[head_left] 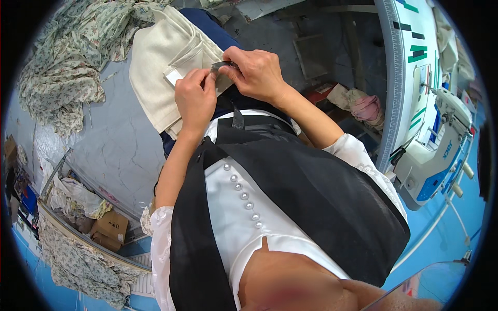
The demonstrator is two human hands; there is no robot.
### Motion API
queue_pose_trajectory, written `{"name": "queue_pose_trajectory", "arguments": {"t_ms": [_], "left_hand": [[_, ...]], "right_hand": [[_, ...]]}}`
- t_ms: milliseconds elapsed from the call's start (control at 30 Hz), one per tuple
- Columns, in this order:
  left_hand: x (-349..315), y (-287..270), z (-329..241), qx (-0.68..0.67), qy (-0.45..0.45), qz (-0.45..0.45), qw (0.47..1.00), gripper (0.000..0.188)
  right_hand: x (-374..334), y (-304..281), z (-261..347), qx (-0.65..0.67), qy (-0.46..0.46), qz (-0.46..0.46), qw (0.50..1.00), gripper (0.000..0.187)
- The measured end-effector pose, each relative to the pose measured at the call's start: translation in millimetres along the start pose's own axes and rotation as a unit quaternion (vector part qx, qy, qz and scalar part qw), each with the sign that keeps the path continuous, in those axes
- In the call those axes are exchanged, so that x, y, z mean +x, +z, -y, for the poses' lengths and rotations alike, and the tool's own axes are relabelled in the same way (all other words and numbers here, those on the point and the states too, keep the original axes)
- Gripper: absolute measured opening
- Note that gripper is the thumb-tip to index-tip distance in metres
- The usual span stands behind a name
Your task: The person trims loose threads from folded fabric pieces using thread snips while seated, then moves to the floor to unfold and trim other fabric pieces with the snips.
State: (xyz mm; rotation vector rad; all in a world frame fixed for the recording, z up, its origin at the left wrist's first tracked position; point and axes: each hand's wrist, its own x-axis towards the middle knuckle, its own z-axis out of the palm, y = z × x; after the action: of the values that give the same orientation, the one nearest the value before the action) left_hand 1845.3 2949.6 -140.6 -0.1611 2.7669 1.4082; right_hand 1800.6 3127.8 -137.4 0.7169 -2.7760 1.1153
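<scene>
Upper ctr of frame: R hand (pixel 261 73) curls round a small dark tool (pixel 222 66), poss. snips, above cream cloth (pixel 154 65). L hand (pixel 195 97) pinches by its tip; what's btwn fingertips unclear. Best kept steady, tip clear of skin & fabric.

Our left hand (pixel 196 99) curled, fingertips (pixel 211 77) pinched, our right hand (pixel 258 72) closed just beside it, forearms (pixel 177 166) slanting inward.
</scene>
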Motion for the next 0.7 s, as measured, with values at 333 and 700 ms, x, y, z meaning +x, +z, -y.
{"name": "queue_pose_trajectory", "arguments": {"t_ms": [333, 700], "left_hand": [[5, -5, 11, -0.145, -0.134, 0.058, 0.979, 0.015], [7, -12, 9, -0.238, -0.188, 0.097, 0.948, 0.016]], "right_hand": [[0, 1, -2, 0.029, 0.031, -0.009, 0.999, 0.024], [2, 21, -7, 0.050, -0.026, -0.018, 0.998, 0.023]]}}
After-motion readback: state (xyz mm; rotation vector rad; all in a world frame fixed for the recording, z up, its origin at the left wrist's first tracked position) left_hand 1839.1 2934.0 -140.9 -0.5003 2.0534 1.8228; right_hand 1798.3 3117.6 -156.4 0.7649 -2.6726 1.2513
